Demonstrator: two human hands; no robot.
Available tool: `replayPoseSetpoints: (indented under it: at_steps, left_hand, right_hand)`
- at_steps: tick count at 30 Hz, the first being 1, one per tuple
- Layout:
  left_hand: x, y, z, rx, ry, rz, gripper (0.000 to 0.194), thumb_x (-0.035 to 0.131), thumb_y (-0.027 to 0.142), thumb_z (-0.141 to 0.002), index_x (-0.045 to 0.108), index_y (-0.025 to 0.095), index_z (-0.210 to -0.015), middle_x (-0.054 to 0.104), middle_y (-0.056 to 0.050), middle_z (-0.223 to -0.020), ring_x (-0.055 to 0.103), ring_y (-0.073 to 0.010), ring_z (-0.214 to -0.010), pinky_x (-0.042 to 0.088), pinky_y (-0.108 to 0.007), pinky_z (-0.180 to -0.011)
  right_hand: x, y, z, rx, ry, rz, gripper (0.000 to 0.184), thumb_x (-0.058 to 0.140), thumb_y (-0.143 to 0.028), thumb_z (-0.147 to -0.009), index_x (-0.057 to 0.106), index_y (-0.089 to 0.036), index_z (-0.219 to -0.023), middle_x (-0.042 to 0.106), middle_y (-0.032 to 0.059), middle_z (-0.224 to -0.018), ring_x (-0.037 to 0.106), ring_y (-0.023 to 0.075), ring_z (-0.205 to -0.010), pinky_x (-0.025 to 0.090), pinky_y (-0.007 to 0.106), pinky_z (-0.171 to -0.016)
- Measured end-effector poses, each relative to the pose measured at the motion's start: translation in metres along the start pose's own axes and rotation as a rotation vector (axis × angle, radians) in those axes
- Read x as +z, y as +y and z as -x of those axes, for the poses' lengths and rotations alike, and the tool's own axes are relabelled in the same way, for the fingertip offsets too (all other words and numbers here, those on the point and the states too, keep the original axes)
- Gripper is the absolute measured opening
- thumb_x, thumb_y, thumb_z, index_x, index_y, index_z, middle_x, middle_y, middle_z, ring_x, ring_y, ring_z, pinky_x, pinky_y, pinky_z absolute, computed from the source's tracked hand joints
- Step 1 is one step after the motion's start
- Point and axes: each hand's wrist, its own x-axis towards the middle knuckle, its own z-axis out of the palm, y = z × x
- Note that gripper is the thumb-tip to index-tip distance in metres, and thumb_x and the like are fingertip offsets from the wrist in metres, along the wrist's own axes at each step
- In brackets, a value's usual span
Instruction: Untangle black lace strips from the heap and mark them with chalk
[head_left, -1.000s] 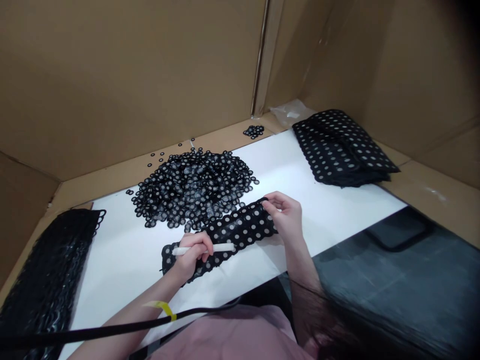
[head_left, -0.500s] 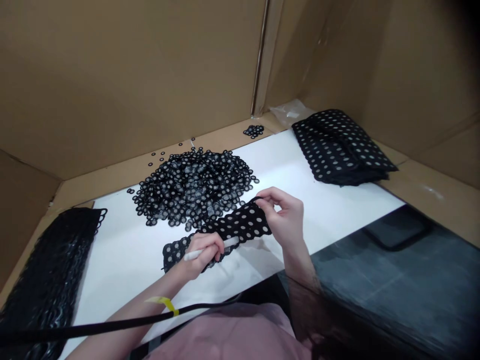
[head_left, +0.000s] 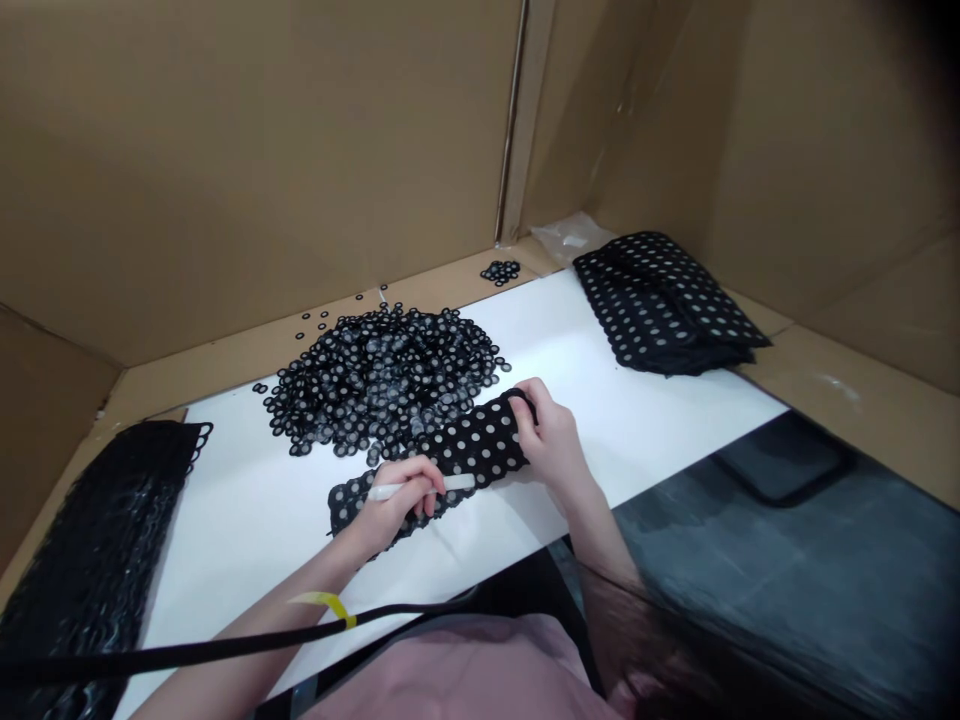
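Observation:
Before me lies a long black strip point(head_left: 480, 440) with rows of pale dots and a scalloped edge. My left hand point(head_left: 401, 495) rests over its left half, fingers curled around a white pen-like stick point(head_left: 459, 482) whose right end lies over the strip's lower edge. At the strip's right end, my right hand point(head_left: 551, 430) pinches the upper corner between thumb and fingers. Just beyond the strip is a large heap of small black rings with pale centres point(head_left: 382, 375). The strip's part under my left hand is hidden.
A stack of black dotted sheets point(head_left: 660, 300) lies at the back right, by a clear plastic bag point(head_left: 571, 236). Black strips point(head_left: 97, 540) are piled at the left. A small ring pile point(head_left: 500, 271) sits near the cardboard wall point(head_left: 255, 150). A black cable point(head_left: 225, 655) crosses in front.
My right hand has shifted left, bringing the strip's right end with it. My left hand has moved slightly right with the stick. The camera view has shifted a little.

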Motion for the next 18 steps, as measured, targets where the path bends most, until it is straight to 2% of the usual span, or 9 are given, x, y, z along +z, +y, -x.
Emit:
replayPoseSetpoints:
  at_steps: [3, 6, 9, 13, 18]
  left_hand:
    - [0.003, 0.001, 0.001, -0.029, 0.026, 0.047, 0.021, 0.045, 0.021, -0.079, 0.062, 0.013, -0.073, 0.057, 0.000, -0.054, 0.049, -0.0101, -0.049, 0.036, -0.020, -0.048]
    - [0.003, 0.000, 0.003, -0.026, 0.037, 0.055, 0.020, 0.047, 0.022, -0.078, 0.063, 0.013, -0.072, 0.058, -0.001, -0.052, 0.049, -0.0100, -0.049, 0.036, -0.020, -0.049]
    - [-0.001, -0.004, 0.004, -0.031, 0.077, 0.136, 0.018, 0.047, 0.021, -0.074, 0.062, 0.012, -0.067, 0.058, -0.001, -0.048, 0.048, -0.0102, -0.044, 0.034, -0.021, -0.045]
    - [-0.007, -0.011, 0.005, 0.014, 0.207, 0.297, 0.019, 0.045, 0.023, -0.070, 0.057, 0.014, -0.058, 0.051, 0.000, -0.041, 0.040, -0.0087, -0.034, 0.023, -0.021, -0.037]
    - [-0.010, -0.018, 0.008, 0.022, 0.252, 0.262, 0.020, 0.045, 0.022, -0.069, 0.057, 0.014, -0.055, 0.046, 0.001, -0.038, 0.036, -0.0080, -0.034, 0.018, -0.022, -0.037]
  right_hand:
    - [0.005, 0.001, -0.001, 0.035, -0.034, 0.027, 0.020, 0.040, -0.037, -0.090, 0.054, -0.022, -0.089, 0.057, -0.0012, -0.062, 0.051, 0.0148, -0.053, 0.034, 0.024, -0.055]
    - [0.009, 0.005, -0.003, 0.054, -0.024, 0.082, 0.026, 0.050, -0.046, -0.085, 0.055, -0.022, -0.076, 0.055, -0.0014, -0.056, 0.050, 0.0146, -0.052, 0.032, 0.024, -0.054]
    - [0.009, 0.009, -0.008, 0.047, 0.029, 0.118, 0.035, 0.050, -0.046, -0.085, 0.051, -0.020, -0.062, 0.051, -0.0013, -0.051, 0.045, 0.0129, -0.049, 0.030, 0.025, -0.053]
    - [0.005, 0.013, -0.013, 0.030, 0.046, 0.118, 0.039, 0.049, -0.046, -0.086, 0.047, -0.020, -0.056, 0.046, -0.0022, -0.049, 0.040, 0.0114, -0.048, 0.028, 0.024, -0.052]
    - [0.003, 0.017, -0.015, 0.045, 0.031, 0.117, 0.041, 0.050, -0.047, -0.085, 0.043, -0.020, -0.055, 0.040, -0.0032, -0.047, 0.039, 0.0111, -0.049, 0.028, 0.024, -0.052]
